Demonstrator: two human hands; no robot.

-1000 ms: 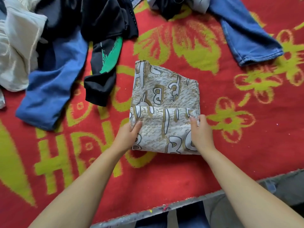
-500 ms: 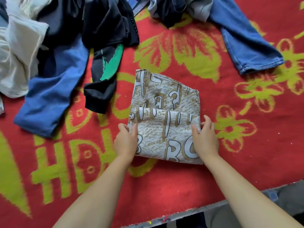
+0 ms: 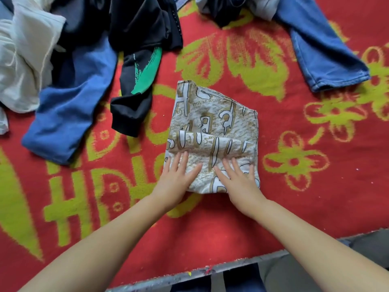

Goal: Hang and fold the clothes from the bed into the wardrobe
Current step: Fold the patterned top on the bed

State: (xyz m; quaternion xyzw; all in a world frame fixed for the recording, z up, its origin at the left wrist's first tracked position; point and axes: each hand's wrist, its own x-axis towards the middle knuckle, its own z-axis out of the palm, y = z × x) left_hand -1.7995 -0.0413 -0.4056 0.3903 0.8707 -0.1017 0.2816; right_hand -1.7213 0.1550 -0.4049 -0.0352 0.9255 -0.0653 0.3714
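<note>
— At the centre of the frame, what is seen?
— A folded beige printed garment [image 3: 214, 131] is laid on the red and yellow-green blanket [image 3: 273, 207]. Its near half is pressed flat by the left hand [image 3: 176, 178] and right hand [image 3: 237, 182], fingers straight and spread.
— And at the upper left?
— A black sleeve with a green mark [image 3: 136, 81], blue trousers [image 3: 69, 114] and a white garment [image 3: 23, 60] are heaped; jeans [image 3: 324, 51] are spread at the upper right.

Red bedspread [image 3: 273, 207] (clothes [image 3: 212, 123] atop)
</note>
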